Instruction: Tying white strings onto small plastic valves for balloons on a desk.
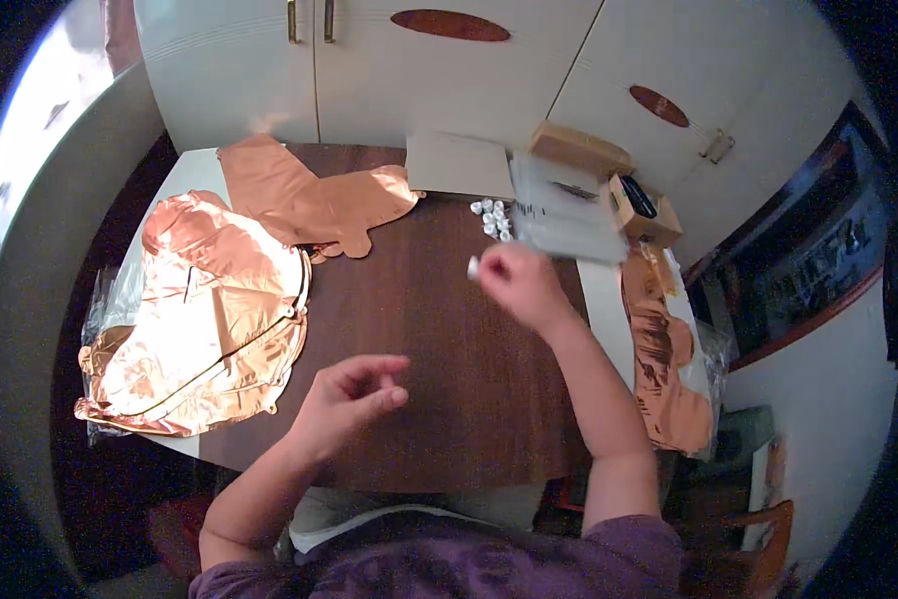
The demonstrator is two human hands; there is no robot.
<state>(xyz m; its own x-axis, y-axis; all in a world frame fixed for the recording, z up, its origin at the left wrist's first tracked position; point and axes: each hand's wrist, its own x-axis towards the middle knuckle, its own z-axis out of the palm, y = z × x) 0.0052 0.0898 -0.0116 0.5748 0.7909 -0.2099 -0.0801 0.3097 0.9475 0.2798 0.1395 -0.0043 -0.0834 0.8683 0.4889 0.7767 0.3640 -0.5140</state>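
My right hand (pixel 527 290) is closed in a pinch over the far middle of the table, with a small white piece (pixel 474 268) showing at its fingertips. Just beyond it lies a cluster of several similar small white pieces (pixel 493 220), too small to make out fully. My left hand (pixel 349 401) hovers above the near part of the table, palm inward. Its fingers are curved and the thumb stands apart from them, holding nothing. A clear plastic bag (pixel 567 215), blurred in outline, is right behind my right hand.
Flat rose-gold foil balloons (pixel 219 319) are piled at the left, another foil balloon (pixel 319 205) behind them. More copper foil (pixel 663 349) lies along the right edge. At the back are a pale flat board (pixel 459 165) and an open cardboard box (pixel 648 222) with dark items. White cupboards (pixel 389 80) stand behind.
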